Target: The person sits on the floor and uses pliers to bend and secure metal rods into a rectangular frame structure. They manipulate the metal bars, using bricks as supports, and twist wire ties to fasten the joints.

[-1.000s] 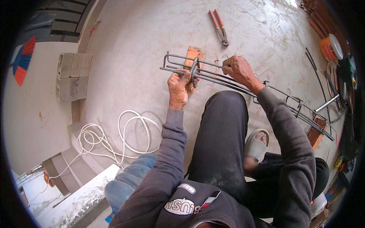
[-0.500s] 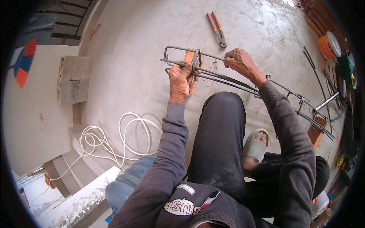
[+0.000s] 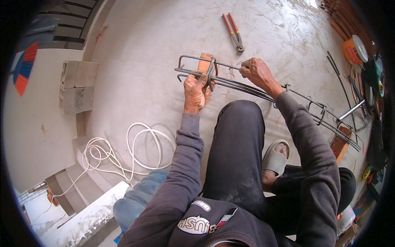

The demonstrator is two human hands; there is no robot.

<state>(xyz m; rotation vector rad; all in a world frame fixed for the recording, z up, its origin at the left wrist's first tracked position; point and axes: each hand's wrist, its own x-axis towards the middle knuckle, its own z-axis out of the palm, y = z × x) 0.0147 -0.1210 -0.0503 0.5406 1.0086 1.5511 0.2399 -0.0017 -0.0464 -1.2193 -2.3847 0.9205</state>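
Note:
A long, narrow cage of dark steel bars [image 3: 247, 88] runs from the middle of the view to the lower right, with bent stirrups around it. Its near-left end rests over an orange brick [image 3: 206, 61]. My left hand [image 3: 196, 91] is closed around the bars beside a stirrup [image 3: 212, 70], thumb on top. Farther right, my right hand [image 3: 259, 74] is closed at the cage's upper bar, fingers curled in. Whether it also pinches a thin wire is hidden. Red-handled pincers [image 3: 234, 33] lie on the floor beyond the hands.
Another brick [image 3: 341, 144] supports the cage's far-right end. A white bucket [image 3: 355, 50] and loose bars stand along the right edge. Coiled white cable [image 3: 144, 148] lies at lower left, near grey blocks [image 3: 77, 87] and a blue bottle [image 3: 140, 193]. My sandalled foot [image 3: 276, 158] is beside the cage.
The cage's left end has shifted slightly down and turned a little, showing more of the brick and a hooked bar end. Both hands stay closed and have moved slightly with it.

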